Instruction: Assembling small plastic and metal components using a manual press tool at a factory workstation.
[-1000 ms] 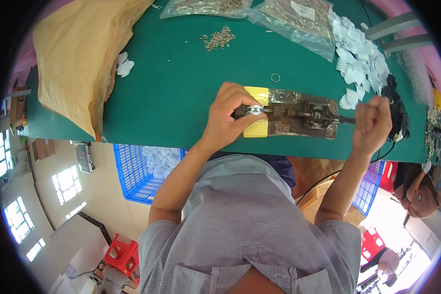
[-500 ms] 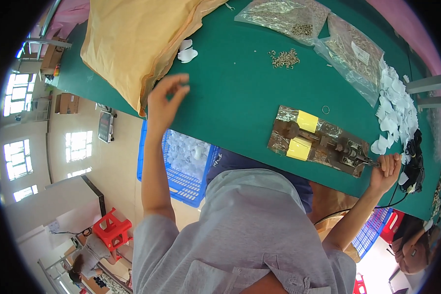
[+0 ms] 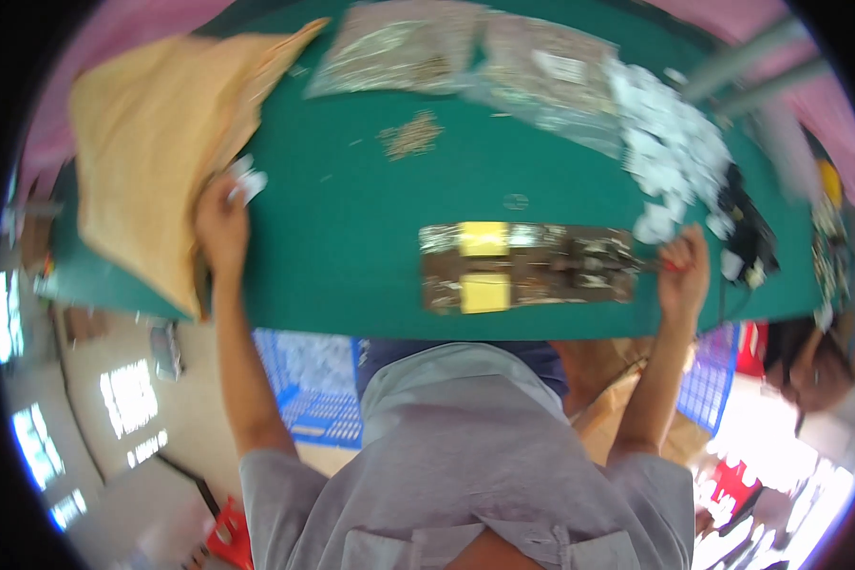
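Note:
My left hand (image 3: pixel 222 228) is at the mouth of a large tan paper sack (image 3: pixel 142 152), its curled fingers against some small white flat pieces (image 3: pixel 250 179). Motion blur hides whether it grips one. On the right, my right hand (image 3: pixel 686 271) is closed around the red-tipped lever (image 3: pixel 673 265) of a clamp fixture. This fixture (image 3: pixel 541 288) is a brown, tape-wrapped board with metal parts and two yellow patches (image 3: pixel 484 294), lying near the table's front edge. A thin ring (image 3: pixel 515 202) lies just beyond it.
Small metal bits (image 3: pixel 411 136) are piled on the green table (image 3: pixel 342 218). Behind them lie clear bags (image 3: pixel 399 47) of metal parts. A heap of white pieces (image 3: pixel 670 142) and a black cable bundle (image 3: pixel 750 223) sit at the right. A blue crate (image 3: pixel 323 418) stands below the table edge.
My view has turned, so the fixture now looks level. My left hand has moved from open space beside the sack to the white pieces. The right hand still holds the lever.

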Action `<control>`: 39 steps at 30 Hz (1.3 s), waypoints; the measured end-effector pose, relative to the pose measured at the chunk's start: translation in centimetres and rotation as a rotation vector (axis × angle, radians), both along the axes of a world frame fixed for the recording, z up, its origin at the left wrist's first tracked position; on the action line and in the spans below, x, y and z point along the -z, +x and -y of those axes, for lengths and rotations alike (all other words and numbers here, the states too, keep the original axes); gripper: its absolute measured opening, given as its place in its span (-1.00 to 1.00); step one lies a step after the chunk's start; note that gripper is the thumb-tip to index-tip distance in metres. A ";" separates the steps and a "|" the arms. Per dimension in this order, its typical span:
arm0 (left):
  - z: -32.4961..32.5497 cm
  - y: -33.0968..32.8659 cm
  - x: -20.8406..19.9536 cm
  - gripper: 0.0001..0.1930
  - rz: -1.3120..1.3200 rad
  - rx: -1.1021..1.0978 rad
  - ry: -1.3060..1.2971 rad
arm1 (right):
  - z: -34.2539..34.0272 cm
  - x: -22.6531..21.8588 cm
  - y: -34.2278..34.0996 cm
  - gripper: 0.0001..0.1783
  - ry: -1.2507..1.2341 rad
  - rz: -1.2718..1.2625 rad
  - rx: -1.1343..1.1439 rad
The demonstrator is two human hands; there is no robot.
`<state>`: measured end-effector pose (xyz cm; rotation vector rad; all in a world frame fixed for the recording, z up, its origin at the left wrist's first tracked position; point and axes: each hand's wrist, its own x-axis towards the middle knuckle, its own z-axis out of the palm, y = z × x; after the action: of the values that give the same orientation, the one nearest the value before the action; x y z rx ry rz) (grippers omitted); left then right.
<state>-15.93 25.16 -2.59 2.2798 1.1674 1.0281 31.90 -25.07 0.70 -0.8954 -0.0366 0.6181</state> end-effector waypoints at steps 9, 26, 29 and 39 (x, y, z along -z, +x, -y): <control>14.3 6.9 -9.3 -0.85 0.591 0.176 -0.733 | -4.3 -5.3 0.9 -0.82 -0.988 1.309 0.031; 28.6 14.0 -8.6 -0.77 0.035 0.661 -0.274 | -3.4 -6.1 1.2 -0.77 -0.983 1.687 -0.108; 28.2 15.1 -8.7 -0.78 -0.195 0.601 0.063 | -7.8 -8.0 -3.3 -0.81 -0.782 1.619 -0.234; 27.4 15.7 -6.7 -0.73 -0.166 0.547 0.112 | -14.3 -7.3 -10.6 -0.85 -0.571 1.354 -0.651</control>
<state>-0.24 -2.27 4.13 2.5953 0.4875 0.7139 21.26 -10.73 8.01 -1.7493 -1.4746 0.5074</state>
